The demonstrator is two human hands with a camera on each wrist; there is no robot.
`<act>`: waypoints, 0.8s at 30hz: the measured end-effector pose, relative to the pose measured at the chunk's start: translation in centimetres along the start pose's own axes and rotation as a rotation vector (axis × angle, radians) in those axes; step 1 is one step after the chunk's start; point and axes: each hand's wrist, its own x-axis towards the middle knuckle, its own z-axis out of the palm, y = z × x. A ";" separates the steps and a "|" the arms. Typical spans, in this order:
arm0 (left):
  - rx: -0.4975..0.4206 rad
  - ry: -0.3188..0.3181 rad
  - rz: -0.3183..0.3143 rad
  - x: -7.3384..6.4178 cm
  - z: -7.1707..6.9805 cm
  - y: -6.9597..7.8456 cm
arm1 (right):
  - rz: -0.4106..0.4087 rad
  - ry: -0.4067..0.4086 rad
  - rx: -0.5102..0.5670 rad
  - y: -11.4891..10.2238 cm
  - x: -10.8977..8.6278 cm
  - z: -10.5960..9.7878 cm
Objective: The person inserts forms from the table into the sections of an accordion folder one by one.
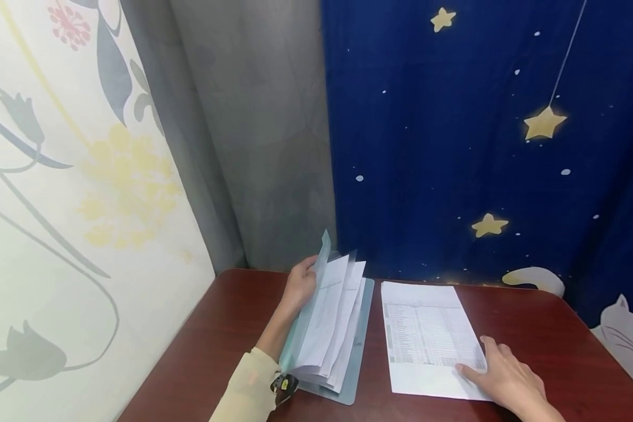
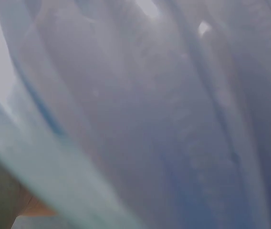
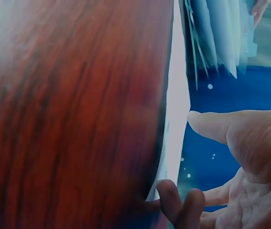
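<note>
In the head view my left hand point(image 1: 300, 284) grips the raised cover of a pale blue-green folder point(image 1: 363, 346), thumb on the inner side. Between its covers several white sheets and clear sleeves point(image 1: 331, 310) stand fanned. Blurred sleeves point(image 2: 173, 119) fill the left wrist view. To the right lies a stack of printed paper point(image 1: 427, 334) with a table of fine rows, too small to read. My right hand point(image 1: 509, 378) rests at its lower right edge, the thumb touching the top sheet and the fingers spread alongside. The right wrist view shows this hand point(image 3: 240, 167) beside the paper's edge point(image 3: 175, 95).
Everything lies on a reddish-brown wooden table point(image 1: 200, 346). Behind it hang a grey curtain point(image 1: 264, 146) and a blue star-patterned curtain point(image 1: 427, 146). At the left stands a white floral panel point(image 1: 111, 234). A dark watch point(image 1: 285, 387) is on the left wrist.
</note>
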 end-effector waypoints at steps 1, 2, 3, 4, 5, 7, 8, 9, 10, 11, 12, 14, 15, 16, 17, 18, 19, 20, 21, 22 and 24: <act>-0.001 0.002 0.002 0.0 0.0 0.0 | 0.002 0.002 -0.002 0.0 0.0 0.1; -0.002 0.004 0.004 0.0 0.0 -0.1 | 0.003 0.003 -0.004 0.0 0.1 0.1; -0.003 0.006 0.005 0.0 0.0 -0.1 | 0.006 0.001 -0.004 0.0 0.1 0.2; -0.003 0.008 0.007 0.1 -0.1 -0.2 | 0.009 -0.002 0.000 0.1 0.1 0.2; -0.002 0.007 0.006 0.1 -0.1 -0.2 | 0.012 -0.004 0.005 0.1 0.1 0.3; 0.000 0.008 0.007 0.1 -0.1 -0.3 | 0.016 -0.005 0.017 0.2 0.2 0.3; -0.001 0.008 0.005 0.1 -0.1 -0.3 | 0.017 -0.002 0.022 0.2 0.2 0.3; -0.003 0.008 0.004 0.1 -0.1 -0.3 | 0.017 0.004 0.027 0.2 0.2 0.3; -0.003 0.008 0.002 0.1 -0.1 -0.3 | 0.015 0.010 0.032 0.3 0.2 0.4; -0.003 0.008 0.000 0.1 -0.1 -0.3 | 0.015 0.015 0.037 0.4 0.3 0.4; -0.006 0.007 -0.002 0.0 -0.1 -0.2 | 0.015 0.018 0.043 0.4 0.3 0.4; -0.009 0.003 -0.002 0.0 0.0 -0.2 | 0.015 0.021 0.051 0.5 0.3 0.4; -0.010 0.001 0.000 0.0 0.0 -0.2 | 0.014 0.022 0.055 0.6 0.4 0.4; -0.012 0.000 0.001 0.0 0.0 -0.2 | 0.014 0.022 0.058 0.6 0.4 0.4; -0.013 -0.003 0.005 0.0 0.0 -0.2 | 0.014 0.023 0.059 0.6 0.4 0.3; -0.016 -0.004 0.007 0.1 0.0 -0.2 | 0.014 0.025 0.058 0.6 0.5 0.3; -0.019 -0.003 0.007 0.1 0.0 -0.3 | 0.013 0.027 0.058 0.7 0.5 0.2; -0.021 -0.003 0.008 0.1 0.0 -0.3 | 0.014 0.026 0.058 0.7 0.5 0.2; -0.022 -0.003 0.007 0.1 0.0 -0.3 | 0.016 0.023 0.059 0.6 0.6 0.1; -0.026 -0.004 0.006 0.2 0.1 -0.3 | 0.019 0.018 0.063 0.6 0.7 0.1; -0.032 -0.003 0.000 0.2 0.1 -0.3 | 0.024 0.007 0.074 0.7 0.8 0.1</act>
